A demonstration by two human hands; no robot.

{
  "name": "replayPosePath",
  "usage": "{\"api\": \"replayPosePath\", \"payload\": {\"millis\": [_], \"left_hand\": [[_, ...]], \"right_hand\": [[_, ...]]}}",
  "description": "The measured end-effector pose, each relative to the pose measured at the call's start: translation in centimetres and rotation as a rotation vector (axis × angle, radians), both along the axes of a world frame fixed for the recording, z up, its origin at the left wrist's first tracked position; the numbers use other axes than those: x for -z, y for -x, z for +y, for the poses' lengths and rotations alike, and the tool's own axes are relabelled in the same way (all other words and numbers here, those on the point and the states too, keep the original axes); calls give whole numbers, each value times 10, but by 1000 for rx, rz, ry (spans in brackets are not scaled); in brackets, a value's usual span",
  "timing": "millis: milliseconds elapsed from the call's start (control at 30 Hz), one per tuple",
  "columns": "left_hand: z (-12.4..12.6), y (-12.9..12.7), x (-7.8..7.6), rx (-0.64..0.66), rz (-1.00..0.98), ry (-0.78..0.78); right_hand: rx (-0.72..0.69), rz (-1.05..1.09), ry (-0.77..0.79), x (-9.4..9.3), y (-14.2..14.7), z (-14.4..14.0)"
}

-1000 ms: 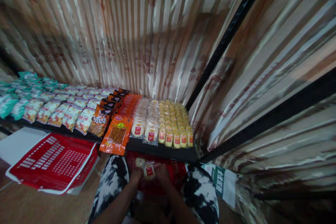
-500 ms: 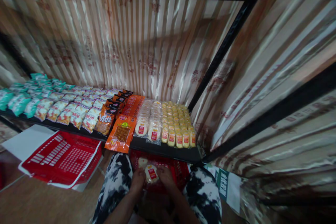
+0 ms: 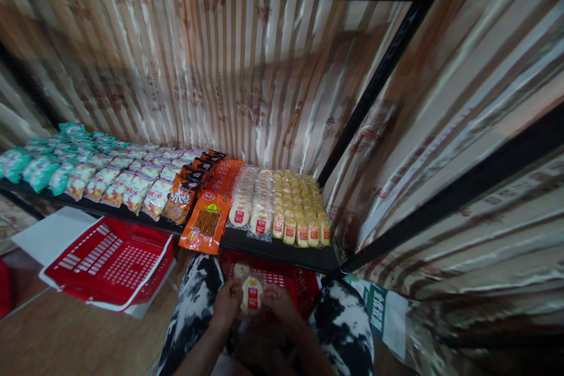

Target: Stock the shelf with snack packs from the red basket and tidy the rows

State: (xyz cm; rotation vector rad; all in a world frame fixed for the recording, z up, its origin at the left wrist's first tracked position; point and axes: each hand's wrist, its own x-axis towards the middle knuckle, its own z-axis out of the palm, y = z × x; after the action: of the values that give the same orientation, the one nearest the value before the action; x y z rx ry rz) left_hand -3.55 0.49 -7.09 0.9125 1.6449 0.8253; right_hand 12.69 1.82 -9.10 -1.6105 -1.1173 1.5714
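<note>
Between my knees I hold a clear packet of round pale crackers [image 3: 251, 296] with a red label, its face turned up toward me. My left hand [image 3: 227, 304] pinches its left edge, and my right hand [image 3: 278, 302] grips the right edge. Just under it is a red basket [image 3: 304, 288], with another pale round packet [image 3: 240, 271] showing behind my left fingers. On the shelf in front lie two rows of similar round cracker packets [image 3: 261, 220].
The black shelf [image 3: 282, 251] carries yellow packs [image 3: 302, 232], an orange bag of sticks [image 3: 206, 220], white snack bags [image 3: 127, 191] and teal bags [image 3: 39, 171]. A second red basket [image 3: 114, 264] stands on the floor at left. A black post [image 3: 370, 100] rises at right.
The cracker packet has turned slightly in my hands and its label now sits straighter. Both hands keep hold of it. The view has shifted slightly.
</note>
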Motion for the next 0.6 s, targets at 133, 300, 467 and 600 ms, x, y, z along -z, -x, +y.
{"api": "replayPosePath", "payload": {"millis": [133,300,467,600], "left_hand": [[-2,5,-4,37,29,-78],[1,9,-10,-13,39,-139],[8,12,-18,-52,14,-212],[17,13,-26,-95,-3,-242]], "right_hand": [[-17,71,5,-1,0,-1],[-20,151,-20,-10,4,-1],[35,173,-87,-21,11,6],[67,141,-162,-35,17,15]]}}
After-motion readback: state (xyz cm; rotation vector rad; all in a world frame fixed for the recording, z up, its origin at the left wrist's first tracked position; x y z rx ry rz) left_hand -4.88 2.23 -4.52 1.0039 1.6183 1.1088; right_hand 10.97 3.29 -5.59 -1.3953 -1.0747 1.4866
